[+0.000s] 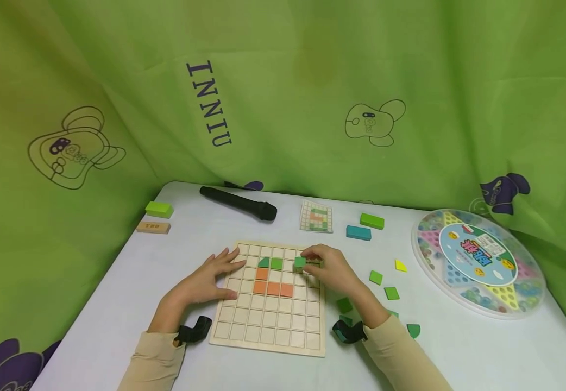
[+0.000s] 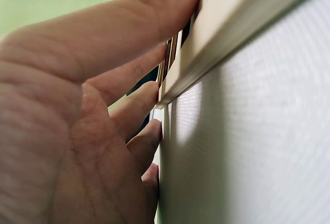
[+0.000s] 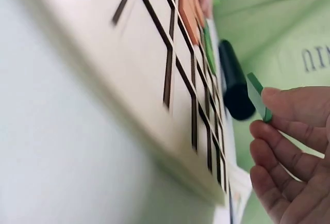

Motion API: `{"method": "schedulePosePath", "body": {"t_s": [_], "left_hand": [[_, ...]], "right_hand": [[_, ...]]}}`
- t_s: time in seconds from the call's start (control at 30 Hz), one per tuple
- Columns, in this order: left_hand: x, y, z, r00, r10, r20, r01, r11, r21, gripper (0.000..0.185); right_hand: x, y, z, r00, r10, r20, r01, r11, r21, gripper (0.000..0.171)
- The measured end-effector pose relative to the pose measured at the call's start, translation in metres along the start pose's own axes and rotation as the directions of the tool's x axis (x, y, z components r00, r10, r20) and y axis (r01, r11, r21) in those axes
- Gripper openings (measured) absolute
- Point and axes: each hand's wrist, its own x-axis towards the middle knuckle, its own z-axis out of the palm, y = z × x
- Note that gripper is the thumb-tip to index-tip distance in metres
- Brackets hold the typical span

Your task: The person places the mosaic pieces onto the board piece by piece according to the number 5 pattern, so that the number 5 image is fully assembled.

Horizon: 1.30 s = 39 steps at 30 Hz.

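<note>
A wooden grid board [image 1: 263, 320] lies on the white table. Near its top sit a green quarter-round tile [image 1: 264, 263], a green square tile [image 1: 276, 264] and several orange tiles [image 1: 273, 288]. My left hand [image 1: 209, 278] rests at the board's left edge, fingers spread, thumb and fingertips touching the frame; the left wrist view shows the thumb [image 2: 170, 7] on the rim. Over the board's upper right, my right hand [image 1: 332, 267] pinches another green square tile [image 1: 300, 263] between thumb and fingers. In the right wrist view that tile [image 3: 258, 97] is tilted, held apart from the board.
Loose green tiles [image 1: 376, 277] and a yellow piece [image 1: 400, 265] lie right of the board. Behind are a pattern card [image 1: 316, 216], a black microphone [image 1: 238, 202], a blue block [image 1: 358, 233] and a green block [image 1: 372, 221]. A round game box [image 1: 478, 263] stands far right.
</note>
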Motion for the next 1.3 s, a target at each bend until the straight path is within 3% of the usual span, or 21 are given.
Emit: {"method": "schedulePosePath", "body": {"t_s": [0.27, 0.53, 0.73, 0.97, 1.17, 1.3], "left_hand": [[0.0, -0.002, 0.001, 1.0, 0.009, -0.009, -0.009, 1.0, 0.0, 0.078], [0.0, 0.0, -0.001, 1.0, 0.01, -0.009, -0.01, 1.0, 0.009, 0.077], [-0.001, 0.0, -0.001, 1.0, 0.005, -0.006, -0.005, 1.0, -0.002, 0.076], [0.001, 0.0, 0.0, 1.0, -0.006, -0.008, 0.006, 1.0, -0.005, 0.077], [-0.001, -0.001, 0.002, 1.0, -0.022, 0.005, 0.022, 1.0, -0.004, 0.078], [-0.001, -0.002, 0.001, 1.0, -0.011, 0.002, 0.011, 1.0, 0.003, 0.078]], "right_hand": [[0.023, -0.01, 0.016, 0.997, 0.005, 0.083, 0.001, 0.997, -0.073, 0.019], [0.029, -0.008, 0.022, 0.993, -0.033, 0.109, 0.048, 0.989, -0.139, 0.018], [0.026, -0.007, 0.022, 0.993, -0.021, 0.118, 0.036, 0.991, -0.131, 0.025], [0.004, 0.002, 0.005, 1.0, 0.026, 0.017, -0.026, 0.999, -0.032, 0.04], [-0.031, 0.026, -0.026, 0.996, 0.027, -0.088, -0.031, 0.998, -0.046, 0.042], [-0.056, 0.049, -0.05, 0.988, 0.08, -0.133, -0.09, 0.994, -0.066, 0.044]]}}
